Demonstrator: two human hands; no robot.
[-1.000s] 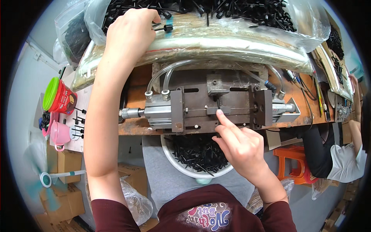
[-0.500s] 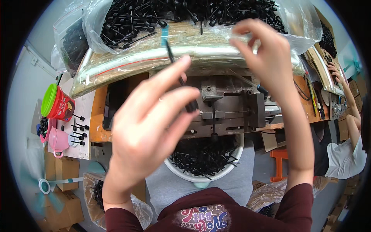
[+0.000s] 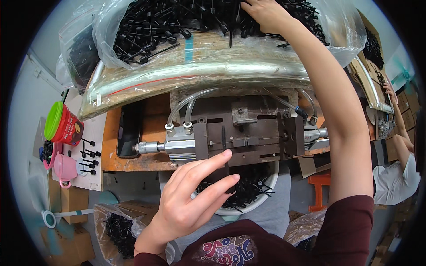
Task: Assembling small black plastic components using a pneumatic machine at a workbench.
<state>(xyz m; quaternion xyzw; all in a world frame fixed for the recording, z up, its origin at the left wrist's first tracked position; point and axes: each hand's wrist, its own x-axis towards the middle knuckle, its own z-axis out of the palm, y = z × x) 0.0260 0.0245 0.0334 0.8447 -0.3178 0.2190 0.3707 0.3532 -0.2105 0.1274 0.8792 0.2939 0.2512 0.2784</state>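
My left hand (image 3: 191,190) pinches a black knobbed rod (image 3: 224,144) between thumb and fingers, its thin end pointing up over the front of a dark metal clamping fixture (image 3: 222,108). The knob end sits low by the fingers, above a white basket (image 3: 270,188) of similar rods. At the top, my right hand (image 3: 268,17) reaches into a large heap of black knobbed rods (image 3: 155,24); its fingertips close on one at the picture's edge, partly out of sight. A small metal block (image 3: 245,142) lies at the fixture's middle with no rod across it.
Air cylinders (image 3: 179,146) with clear hoses (image 3: 191,104) flank the fixture. Plastic sheeting (image 3: 177,73) covers the ledge behind. To the left stand a red tub with green rim (image 3: 66,124), a pink cup (image 3: 65,167) and several loose rods. Another person (image 3: 395,177) works at far right.
My right hand has moved up into the heap. My left hand has come down and nearer with its rod. The rod that lay across the fixture's middle is gone from there.
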